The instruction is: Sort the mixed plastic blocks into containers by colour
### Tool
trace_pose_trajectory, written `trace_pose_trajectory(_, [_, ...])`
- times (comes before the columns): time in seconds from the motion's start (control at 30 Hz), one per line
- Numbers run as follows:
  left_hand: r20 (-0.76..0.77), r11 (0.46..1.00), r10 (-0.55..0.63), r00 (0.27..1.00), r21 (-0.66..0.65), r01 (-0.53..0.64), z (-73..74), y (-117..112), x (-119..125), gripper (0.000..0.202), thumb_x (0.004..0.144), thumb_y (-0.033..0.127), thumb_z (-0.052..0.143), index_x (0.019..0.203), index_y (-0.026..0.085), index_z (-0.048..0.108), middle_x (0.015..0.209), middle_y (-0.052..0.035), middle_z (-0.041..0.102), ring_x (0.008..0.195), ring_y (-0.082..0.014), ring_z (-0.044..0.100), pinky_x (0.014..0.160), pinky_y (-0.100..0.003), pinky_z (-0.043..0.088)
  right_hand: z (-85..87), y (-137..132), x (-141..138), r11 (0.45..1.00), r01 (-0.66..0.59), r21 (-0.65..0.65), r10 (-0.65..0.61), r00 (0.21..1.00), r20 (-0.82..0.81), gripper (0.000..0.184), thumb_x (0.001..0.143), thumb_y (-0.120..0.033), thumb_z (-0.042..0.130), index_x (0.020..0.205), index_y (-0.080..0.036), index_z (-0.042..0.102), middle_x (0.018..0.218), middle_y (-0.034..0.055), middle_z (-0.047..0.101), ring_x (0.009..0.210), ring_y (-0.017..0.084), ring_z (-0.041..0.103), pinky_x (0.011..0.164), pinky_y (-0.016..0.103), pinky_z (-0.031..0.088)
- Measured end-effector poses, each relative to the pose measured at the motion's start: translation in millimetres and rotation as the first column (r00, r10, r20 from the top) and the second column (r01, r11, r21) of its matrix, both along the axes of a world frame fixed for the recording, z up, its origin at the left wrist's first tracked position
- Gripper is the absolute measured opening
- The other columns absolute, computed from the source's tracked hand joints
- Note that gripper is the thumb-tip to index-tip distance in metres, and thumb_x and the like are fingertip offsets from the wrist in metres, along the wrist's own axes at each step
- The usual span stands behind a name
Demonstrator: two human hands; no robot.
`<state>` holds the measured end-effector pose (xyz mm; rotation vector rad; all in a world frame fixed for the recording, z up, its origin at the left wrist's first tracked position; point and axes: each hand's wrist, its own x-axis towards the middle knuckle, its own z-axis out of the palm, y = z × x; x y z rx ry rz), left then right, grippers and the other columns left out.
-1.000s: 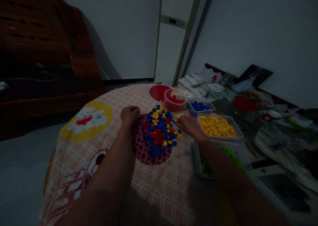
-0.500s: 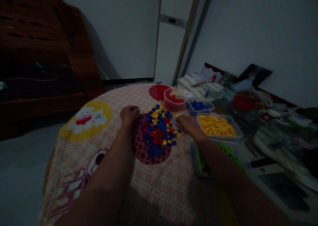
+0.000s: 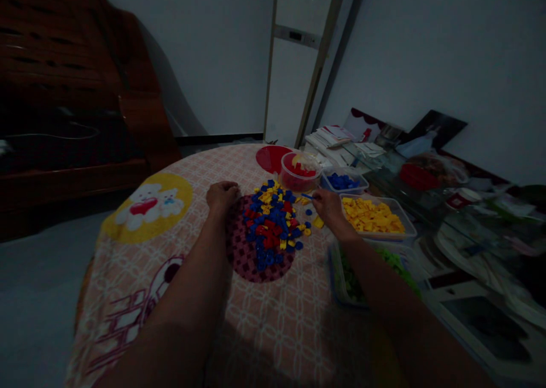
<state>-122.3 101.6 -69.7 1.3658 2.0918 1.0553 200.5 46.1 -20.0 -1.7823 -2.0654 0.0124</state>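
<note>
A pile of small blue, red and yellow plastic toy pieces (image 3: 273,220) lies on a dark red round patch of the tablecloth. At the pile's left edge rests my left hand (image 3: 220,195), its fingers curled in; whether anything is inside them is hidden. To the right of the pile, my right hand (image 3: 327,206) pinches a thin blue plastic stick (image 3: 307,196) that points left toward the pieces. A loose yellow piece (image 3: 318,222) and a blue round piece (image 3: 309,212) lie on the cloth just below and left of that hand.
Right of the pile stand a tub of yellow pieces (image 3: 371,216), a tub of green pieces (image 3: 390,265) under my right forearm, and a smaller tub of blue pieces (image 3: 341,181). A round tub (image 3: 294,177) holds red and pale pieces. Beyond lies a cluttered glass table (image 3: 392,166).
My right hand has moved right, away from the pile, with the blue stick now plainly showing. A blue and a yellow piece now show beside it. My left hand stays put.
</note>
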Motion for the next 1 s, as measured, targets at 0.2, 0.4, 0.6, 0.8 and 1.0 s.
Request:
trace_pose_trajectory(0.2, [-0.016, 1.0, 0.002, 1.0, -0.001, -0.002, -2.3, 2.3, -0.5, 0.032, 0.081, 0.032, 0.065, 0.107, 0.023, 0.081, 0.107, -0.0067, 0.079, 0.099, -0.0254, 0.072, 0.085, -0.03, 0.053, -2.6, 16.3, 22.1, 0.944, 0.316, 0.097, -0.217, 0.813, -0.541, 0.015, 0.078, -0.024, 0.062, 0.089, -0.018, 0.07, 0.08, 0.0078, 0.073, 0.079, 0.024, 0.071, 0.074, 0.035, 0.057])
trace_pose_trajectory(0.4, [-0.02, 1.0, -0.006, 1.0, 0.006, 0.006, -3.7, 2.3, -1.1, 0.033, 0.082, 0.032, 0.064, 0.109, 0.023, 0.081, 0.109, -0.0069, 0.079, 0.099, -0.0258, 0.072, 0.087, -0.032, 0.052, -8.7, 30.1, 40.3, 0.875, 0.485, 0.015, -0.258, 0.491, -0.832, 0.016, 0.078, -0.023, 0.054, 0.091, -0.018, 0.063, 0.077, 0.0053, 0.07, 0.076, 0.021, 0.073, 0.062, 0.03, 0.06])
trace_pose_trajectory(0.6, [-0.02, 1.0, -0.003, 1.0, 0.014, 0.003, -1.0, 0.0, 0.0, 0.032, 0.081, 0.031, 0.064, 0.107, 0.023, 0.081, 0.108, -0.0064, 0.079, 0.1, -0.0254, 0.072, 0.087, -0.031, 0.053, -8.4, 26.2, 36.3, 0.896, 0.444, -0.004, -0.272, 0.542, -0.795, 0.021, 0.075, -0.02, 0.054, 0.091, -0.017, 0.067, 0.081, 0.0071, 0.073, 0.076, 0.021, 0.073, 0.064, 0.03, 0.06])
trace_pose_trajectory(0.8, [-0.008, 1.0, 0.0, 1.0, 0.014, 0.001, -0.9, -1.1, 0.3, 0.032, 0.08, 0.032, 0.065, 0.106, 0.023, 0.081, 0.105, -0.0062, 0.08, 0.097, -0.025, 0.072, 0.086, -0.03, 0.053, -2.8, 9.5, 22.5, 0.988, 0.123, -0.093, -0.152, 0.871, -0.468, 0.015, 0.076, -0.023, 0.063, 0.083, -0.017, 0.075, 0.076, 0.0039, 0.075, 0.07, 0.02, 0.069, 0.066, 0.029, 0.054])
trace_pose_trajectory(1.0, [-0.005, 1.0, -0.009, 1.0, 0.007, 0.009, -1.5, 0.1, -0.1, 0.034, 0.082, 0.032, 0.064, 0.109, 0.022, 0.081, 0.105, -0.007, 0.08, 0.095, -0.0246, 0.072, 0.085, -0.03, 0.053, 0.9, -2.6, 6.9, 0.959, -0.108, -0.26, 0.128, 0.99, 0.059, 0.02, 0.081, -0.025, 0.072, 0.099, -0.02, 0.081, 0.094, 0.0073, 0.079, 0.091, 0.023, 0.071, 0.08, 0.03, 0.049])
